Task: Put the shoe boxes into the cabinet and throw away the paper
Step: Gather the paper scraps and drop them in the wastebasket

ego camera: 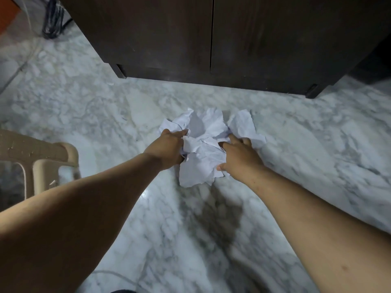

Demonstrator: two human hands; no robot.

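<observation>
**Both hands close in on the crumpled paper**

The left hand (169,145) has its fingers curled into the left edge of the crumpled white paper (203,149), apparently pinching a fold of it, while the right hand (239,154) lies spread on the right side, fingers pressing into the sheets and the thumb out at the near edge. Neither hand has lifted the pile; it lies on the marble floor (84,106), just in front of the dark wooden cabinet (190,34).

Judging by the scene, the box half of the task looks finished or at least out of sight: no shoe boxes are visible, and both cabinet doors are shut, so what is inside cannot be told. What remains is the paper, which must be bunched together, picked up and carried to a bin. No bin shows in view. A beige plastic chair (42,157) stands well to the left.

No brand, label or legible writing appears anywhere; the paper looks blank.
</observation>
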